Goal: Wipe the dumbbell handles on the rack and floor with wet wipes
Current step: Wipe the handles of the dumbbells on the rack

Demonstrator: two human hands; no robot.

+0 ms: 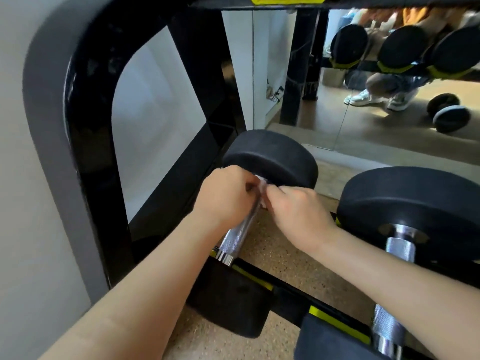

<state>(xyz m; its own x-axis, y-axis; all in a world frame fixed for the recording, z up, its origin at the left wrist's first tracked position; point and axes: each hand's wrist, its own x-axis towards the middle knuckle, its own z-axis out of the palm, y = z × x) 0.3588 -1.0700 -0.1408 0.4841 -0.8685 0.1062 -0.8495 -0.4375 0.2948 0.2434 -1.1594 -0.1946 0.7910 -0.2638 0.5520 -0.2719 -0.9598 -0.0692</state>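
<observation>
**Left hand (228,193) and right hand (296,211) are pinching a wet wipe (262,187) round 1 rack handle**

Both hands are meeting at the far end of the chrome dumbbell handle (240,233). Their fingers are curling in and gripping a small white wipe that is showing only as a crumpled patch between them. The left hand is coming in from the rack frame (88,157) side and the right hand from the other. The wipe is sitting right against the far rubber head (270,157).

This dumbbell is lying on the lowest tier of the rack. Its near head (228,297) is resting in a black cradle, and the speckled floor (275,245) is showing beneath the bar.

The near stretch of the knurled bar is lying bare. Nothing is showing whether it is already wiped or waiting, so I am reading this handle as in progress.

Just beside it on the right, a 2nd dumbbell (410,206) is sitting with its handle uncovered and no hand on it. The mirror (363,136) behind is reflecting 3 more dumbbell heads on an upper shelf and 1 dumbbell on the floor. By my judgement, most of the job is lying ahead: the neighbour, the upper row and the floor piece are all needing a pass.
</observation>
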